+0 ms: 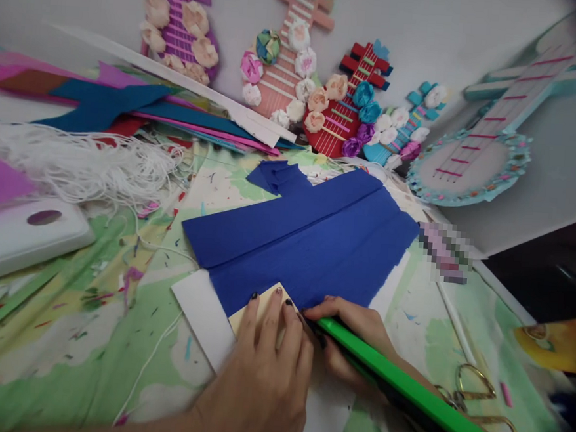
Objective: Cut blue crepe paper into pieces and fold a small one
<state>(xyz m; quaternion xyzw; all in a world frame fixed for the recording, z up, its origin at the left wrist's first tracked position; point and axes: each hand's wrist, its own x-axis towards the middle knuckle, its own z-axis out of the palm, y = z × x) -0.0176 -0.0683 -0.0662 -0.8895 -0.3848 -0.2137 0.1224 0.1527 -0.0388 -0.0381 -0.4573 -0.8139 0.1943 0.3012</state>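
Observation:
My left hand lies flat with its fingers stretched out, pressing a small tan card template onto the near edge of a blue crepe paper sheet. My right hand is closed round a long green tool, whose dark tip meets the paper right beside the template. Under the blue paper lies a white card.
A tangle of white string and a white board sit at the left. Coloured paper sheets and decorated guitar-shaped crafts line the back wall. Gold-handled scissors rest at the right. A patterned cloth covers the surface.

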